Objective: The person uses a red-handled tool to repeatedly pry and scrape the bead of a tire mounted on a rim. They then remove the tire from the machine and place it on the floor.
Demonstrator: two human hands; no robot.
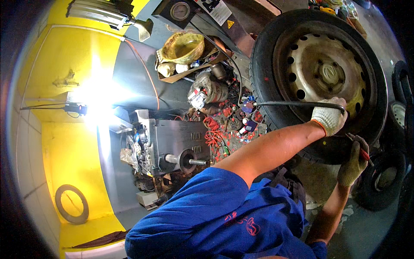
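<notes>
A car wheel (330, 71) with a black tire and a worn, beige steel rim takes up the upper right, its holed face turned toward me. My left hand (330, 116), in a white knit glove, is closed round a black air hose (297, 103) over the lower part of the rim. The hose's far end runs left to a metal fitting beside the tire. Below the wheel's lower edge, my right hand (351, 166), in a dirty glove, closes on a thin tool with a red handle (365, 155). The tool's exact kind is unclear.
A grey machine (177, 138) with a threaded shaft stands at left-center. Red debris and small bottles (248, 126) litter the area beside the tire. A cardboard box (174, 77) holds a yellowish bowl (183, 47). More tires (381, 179) lie at right. A bright lamp (97, 95) glares at left.
</notes>
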